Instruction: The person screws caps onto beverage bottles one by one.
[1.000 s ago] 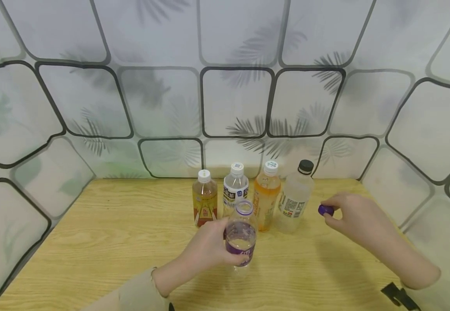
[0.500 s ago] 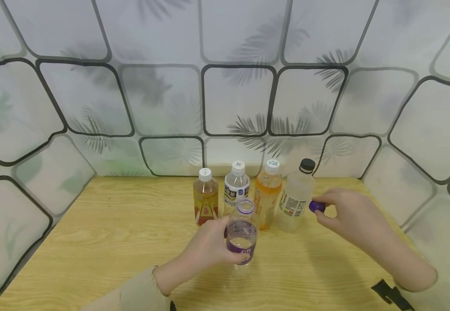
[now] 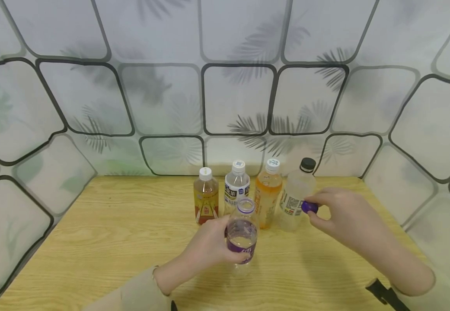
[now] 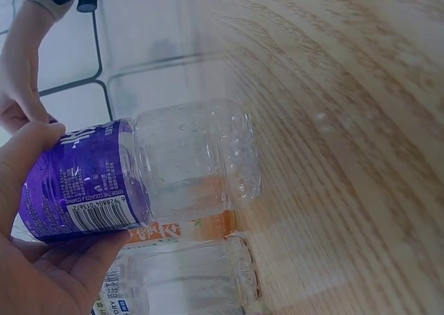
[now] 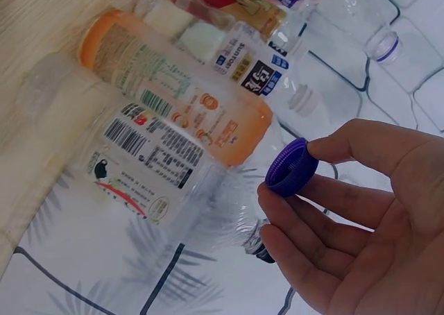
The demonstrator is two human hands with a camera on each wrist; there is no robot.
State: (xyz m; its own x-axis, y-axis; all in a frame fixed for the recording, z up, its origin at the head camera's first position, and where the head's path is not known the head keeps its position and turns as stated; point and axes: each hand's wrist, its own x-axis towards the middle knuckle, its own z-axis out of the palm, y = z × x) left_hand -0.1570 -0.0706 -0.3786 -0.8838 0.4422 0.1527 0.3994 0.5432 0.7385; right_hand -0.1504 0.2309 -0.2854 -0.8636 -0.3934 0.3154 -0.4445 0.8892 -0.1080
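Note:
A clear bottle with a purple label (image 3: 241, 235) stands uncapped, its open mouth facing up. My left hand (image 3: 210, 245) grips it around the label. In the left wrist view the purple label (image 4: 83, 180) shows a barcode, and the thumb and fingers wrap it. To the right, my right hand (image 3: 341, 216) pinches a purple bottle cap (image 3: 309, 207) between thumb and fingers, apart from the bottle. The right wrist view shows the hollow, ridged inside of the cap (image 5: 291, 168).
Behind stand several capped bottles in a row: an amber drink (image 3: 205, 194), a clear tea bottle (image 3: 237, 183), an orange drink (image 3: 268, 194) and a pale bottle with a black cap (image 3: 295, 196). They stand on a wooden table (image 3: 104, 242), with patterned walls (image 3: 236, 99) around it.
My right hand has moved left with the purple cap, toward the bottle and in front of the pale one. The left hand and its bottle have hardly moved.

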